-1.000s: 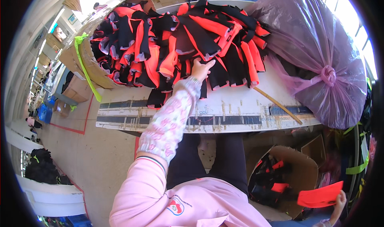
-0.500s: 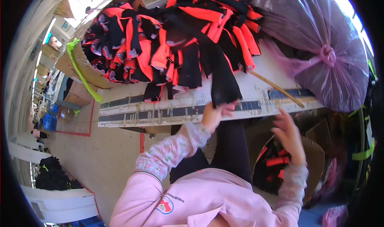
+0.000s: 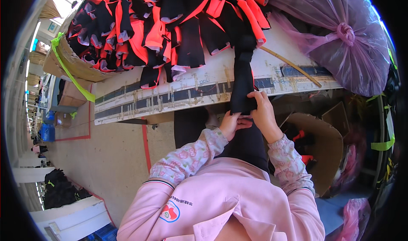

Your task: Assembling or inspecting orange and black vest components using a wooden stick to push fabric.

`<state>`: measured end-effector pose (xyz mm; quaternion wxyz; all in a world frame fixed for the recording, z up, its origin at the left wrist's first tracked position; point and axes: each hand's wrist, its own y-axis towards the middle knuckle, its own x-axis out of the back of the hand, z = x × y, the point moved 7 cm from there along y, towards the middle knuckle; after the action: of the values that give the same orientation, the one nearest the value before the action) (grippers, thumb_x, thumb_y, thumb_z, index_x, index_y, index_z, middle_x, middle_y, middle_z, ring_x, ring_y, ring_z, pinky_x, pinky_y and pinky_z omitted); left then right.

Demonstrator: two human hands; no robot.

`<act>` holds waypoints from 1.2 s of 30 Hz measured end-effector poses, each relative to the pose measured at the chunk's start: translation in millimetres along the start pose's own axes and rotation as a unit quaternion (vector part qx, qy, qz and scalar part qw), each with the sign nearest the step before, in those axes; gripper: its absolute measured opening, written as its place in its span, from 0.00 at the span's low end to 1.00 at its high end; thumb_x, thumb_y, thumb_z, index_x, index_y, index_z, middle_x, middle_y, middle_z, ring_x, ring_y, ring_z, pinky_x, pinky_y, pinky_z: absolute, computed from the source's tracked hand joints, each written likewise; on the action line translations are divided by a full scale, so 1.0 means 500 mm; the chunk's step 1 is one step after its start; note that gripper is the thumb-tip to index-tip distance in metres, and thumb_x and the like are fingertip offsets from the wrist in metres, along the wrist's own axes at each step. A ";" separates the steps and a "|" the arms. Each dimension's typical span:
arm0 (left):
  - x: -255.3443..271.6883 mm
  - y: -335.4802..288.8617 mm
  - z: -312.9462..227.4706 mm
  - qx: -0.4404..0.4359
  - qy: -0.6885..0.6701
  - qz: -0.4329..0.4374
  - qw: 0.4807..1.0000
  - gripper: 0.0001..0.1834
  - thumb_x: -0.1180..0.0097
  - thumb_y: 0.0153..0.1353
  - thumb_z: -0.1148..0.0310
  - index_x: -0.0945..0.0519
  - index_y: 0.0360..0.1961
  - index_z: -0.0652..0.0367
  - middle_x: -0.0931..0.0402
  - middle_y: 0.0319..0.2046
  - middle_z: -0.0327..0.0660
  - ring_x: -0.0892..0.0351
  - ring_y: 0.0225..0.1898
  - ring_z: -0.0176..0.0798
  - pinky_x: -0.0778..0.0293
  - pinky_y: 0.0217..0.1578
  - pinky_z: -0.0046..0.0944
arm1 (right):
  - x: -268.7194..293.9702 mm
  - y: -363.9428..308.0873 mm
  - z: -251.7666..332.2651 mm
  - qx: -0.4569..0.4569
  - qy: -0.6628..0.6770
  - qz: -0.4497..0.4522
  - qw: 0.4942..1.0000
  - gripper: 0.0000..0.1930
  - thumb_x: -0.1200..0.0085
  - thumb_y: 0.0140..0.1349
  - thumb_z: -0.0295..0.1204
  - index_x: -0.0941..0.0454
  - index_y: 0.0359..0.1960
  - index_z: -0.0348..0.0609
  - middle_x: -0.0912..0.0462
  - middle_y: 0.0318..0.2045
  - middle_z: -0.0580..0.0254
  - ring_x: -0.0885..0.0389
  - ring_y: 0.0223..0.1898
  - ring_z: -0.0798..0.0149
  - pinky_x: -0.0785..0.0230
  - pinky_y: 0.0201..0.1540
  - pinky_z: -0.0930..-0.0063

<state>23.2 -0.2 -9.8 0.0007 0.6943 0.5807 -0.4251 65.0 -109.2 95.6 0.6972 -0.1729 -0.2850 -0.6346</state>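
Note:
A long black fabric strip (image 3: 242, 77) runs from the heap down over the table's near edge. Its near end is held between my two hands. My left hand (image 3: 231, 124) grips the lower left corner, with fingers curled under it. At the right edge of the same strip, my right hand (image 3: 263, 113) pinches the cloth between thumb and fingers. Beyond my hands, a large heap of black and bright orange fabric pieces (image 3: 140, 33) covers the far part of the white table (image 3: 170, 101), several of them hanging toward me.
A thin wooden stick (image 3: 293, 64) lies on the table to the right. Behind it sits a knotted purple plastic bag (image 3: 340, 50). A cardboard box (image 3: 327, 143) with black and orange pieces stands below at right. A yellow-green strap (image 3: 70, 69) hangs at the heap's left.
My right hand has come in from the right and taken hold of the strip's end. The strip has been drawn toward me, over the table edge. The view has shifted slightly.

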 end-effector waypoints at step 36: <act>0.046 0.061 0.039 -0.106 -0.108 -0.035 0.988 0.14 0.56 0.65 0.59 0.28 0.47 0.53 0.23 0.38 0.38 0.22 0.37 0.34 0.24 0.38 0.36 | -0.068 0.026 -0.012 -0.030 -0.069 0.059 0.995 0.27 0.45 0.35 0.12 0.34 0.41 0.46 0.28 0.39 0.49 0.26 0.39 0.40 0.31 0.39 0.55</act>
<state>35.7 -1.5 -50.8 0.1222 0.6196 0.6430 -0.4332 77.6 -84.5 71.7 0.7067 -0.2537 -0.3026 -0.5871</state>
